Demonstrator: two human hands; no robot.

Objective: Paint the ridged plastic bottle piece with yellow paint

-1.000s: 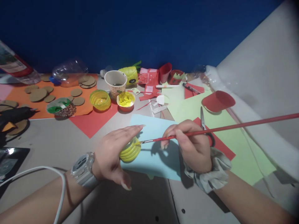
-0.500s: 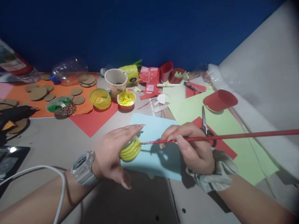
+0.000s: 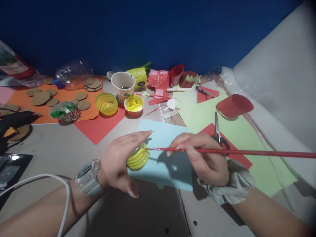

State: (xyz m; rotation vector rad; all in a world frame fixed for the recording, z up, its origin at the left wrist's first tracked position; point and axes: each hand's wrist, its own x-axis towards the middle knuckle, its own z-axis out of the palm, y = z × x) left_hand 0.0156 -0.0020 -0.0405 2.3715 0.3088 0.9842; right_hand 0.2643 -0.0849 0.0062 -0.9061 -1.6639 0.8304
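Note:
My left hand (image 3: 120, 158) lies over a small ribbed plastic bottle bottom painted yellow (image 3: 138, 159), pressing it onto a light blue sheet (image 3: 165, 148). Its fingers are stretched across the top and the thumb curls at the near side. My right hand (image 3: 202, 158) pinches a long red paintbrush (image 3: 234, 152) whose tip touches the upper right edge of the yellow piece. The brush handle runs off to the right, almost level.
Behind stand a paper cup (image 3: 122, 85), a yellow bowl-shaped bottle bottom (image 3: 106, 104), a small dish of yellow paint (image 3: 133, 106), scissors (image 3: 218, 131), red and green paper, cardboard discs (image 3: 40, 97) on orange paper, a glue gun (image 3: 14, 120) at left and a white cable (image 3: 49, 187).
The far end of the brush handle has swung down from tilted up to nearly level, while its tip stays on the yellow piece. My left hand has kept still.

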